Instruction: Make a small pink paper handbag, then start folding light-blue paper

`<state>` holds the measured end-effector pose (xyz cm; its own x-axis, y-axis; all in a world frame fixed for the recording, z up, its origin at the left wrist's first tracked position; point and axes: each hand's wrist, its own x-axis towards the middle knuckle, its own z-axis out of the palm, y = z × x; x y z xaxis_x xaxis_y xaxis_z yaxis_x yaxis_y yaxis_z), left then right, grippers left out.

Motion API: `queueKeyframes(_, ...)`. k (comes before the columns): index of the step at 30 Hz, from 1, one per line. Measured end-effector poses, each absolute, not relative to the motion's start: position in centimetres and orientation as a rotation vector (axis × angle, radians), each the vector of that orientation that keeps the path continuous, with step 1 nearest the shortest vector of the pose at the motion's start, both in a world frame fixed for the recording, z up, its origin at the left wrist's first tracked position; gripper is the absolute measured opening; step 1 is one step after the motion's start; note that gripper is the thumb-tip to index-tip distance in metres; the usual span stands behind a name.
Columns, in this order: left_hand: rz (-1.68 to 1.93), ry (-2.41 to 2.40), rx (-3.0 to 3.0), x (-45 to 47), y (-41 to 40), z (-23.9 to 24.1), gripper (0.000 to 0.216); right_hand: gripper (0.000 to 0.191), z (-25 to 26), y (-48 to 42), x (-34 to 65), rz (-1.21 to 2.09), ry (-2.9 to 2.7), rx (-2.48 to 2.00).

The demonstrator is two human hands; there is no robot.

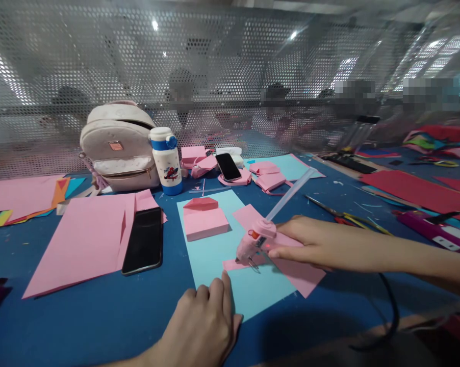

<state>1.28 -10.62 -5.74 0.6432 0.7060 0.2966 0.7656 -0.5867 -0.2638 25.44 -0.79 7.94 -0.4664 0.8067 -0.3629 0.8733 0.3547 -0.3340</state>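
My right hand [314, 242] grips a pink glue gun [255, 239] with a clear glue stick jutting out its back. The nozzle points down at a small pink paper strip [233, 264] on a light blue sheet [230, 260]. My left hand [199, 323] is curled, knuckles up, fingers pressed on the near edge of the blue sheet and on a pink paper piece under it. A folded pink paper envelope [204, 218] lies on the blue sheet beyond the gun. Another pink sheet [299, 272] lies under my right hand.
A black phone [144, 240] rests on large pink sheets [82, 242] at left. A pale backpack [117, 148], a white bottle [167, 160] and a second phone [228, 166] stand near a perforated metal screen. Scissors [345, 214] and red paper [413, 191] lie to the right. The gun's black cord [392, 300] trails right.
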Motion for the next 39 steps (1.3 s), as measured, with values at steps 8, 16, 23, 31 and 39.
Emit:
queueKeyframes(8, -0.147, -1.182, -2.522, 1.3, -10.6, -5.7, 0.055, 0.054, 7.5, -0.2, 25.0, -0.810, 2.551, 1.457)
queueKeyframes(16, -0.180, -1.188, -2.519, 1.5, -10.6, -5.4, 0.053, 0.058, 8.0, -0.4, 23.7, -0.826, 2.497, 1.421)
queueKeyframes(23, -0.223, -1.199, -2.489, 1.7, -10.6, -5.0, 0.054, 0.053, 8.3, -0.6, 22.9, -0.917, 2.468, 1.406)
queueKeyframes(31, -0.205, -1.178, -2.517, 1.5, -10.5, -5.3, 0.056, 0.058, 7.0, -0.3, 24.9, -0.814, 2.448, 1.489)
queueKeyframes(39, -0.200, -1.162, -2.501, 1.3, -10.5, -5.3, 0.055, 0.056, 7.3, -0.9, 26.4, -0.863, 2.398, 1.611)
